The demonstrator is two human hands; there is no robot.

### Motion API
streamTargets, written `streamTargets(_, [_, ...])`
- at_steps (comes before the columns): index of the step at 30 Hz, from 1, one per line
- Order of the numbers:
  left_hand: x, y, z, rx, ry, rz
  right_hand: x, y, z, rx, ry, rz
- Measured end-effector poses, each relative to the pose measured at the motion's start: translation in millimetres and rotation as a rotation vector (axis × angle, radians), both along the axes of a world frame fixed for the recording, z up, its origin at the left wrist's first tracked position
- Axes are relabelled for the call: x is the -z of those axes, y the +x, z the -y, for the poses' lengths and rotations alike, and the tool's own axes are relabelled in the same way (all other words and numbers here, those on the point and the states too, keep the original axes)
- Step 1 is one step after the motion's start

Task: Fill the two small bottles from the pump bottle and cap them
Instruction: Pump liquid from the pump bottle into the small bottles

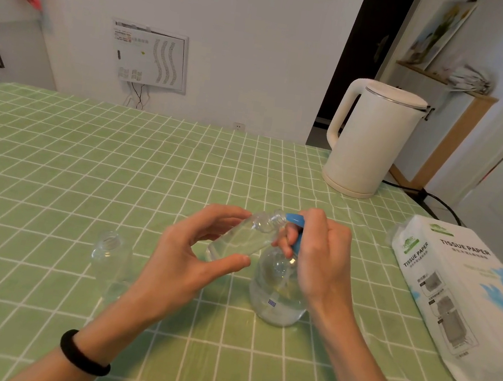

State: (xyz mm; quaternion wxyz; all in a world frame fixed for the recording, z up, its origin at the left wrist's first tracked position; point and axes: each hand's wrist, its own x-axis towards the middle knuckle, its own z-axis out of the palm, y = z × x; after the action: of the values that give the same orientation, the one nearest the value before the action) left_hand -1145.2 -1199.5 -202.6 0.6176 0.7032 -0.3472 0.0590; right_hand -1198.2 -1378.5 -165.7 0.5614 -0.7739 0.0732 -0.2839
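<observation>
My left hand holds a small clear bottle tilted, its open neck up against the blue nozzle of the pump bottle. The pump bottle is clear, stands on the green checked tablecloth and holds clear liquid. My right hand grips its blue pump head from above. A second small clear bottle stands uncapped on the cloth to the left of my left hand. I see no caps in view.
A white electric kettle stands at the back right with its black cord running off the table. A pack of tissue paper lies along the right edge. The green tablecloth covers the whole table.
</observation>
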Motion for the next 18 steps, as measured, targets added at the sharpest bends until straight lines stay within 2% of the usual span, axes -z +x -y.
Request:
streamTargets(9, [1.2,0.8,0.4,0.002,-0.003,0.006,1.2,-1.7,-1.3,0.003,0.039,-0.018])
streamTargets(18, [0.1,-0.8,1.3,0.006,-0.007,0.002,-1.2,-2.3,-0.7,-0.001,-0.022,-0.008])
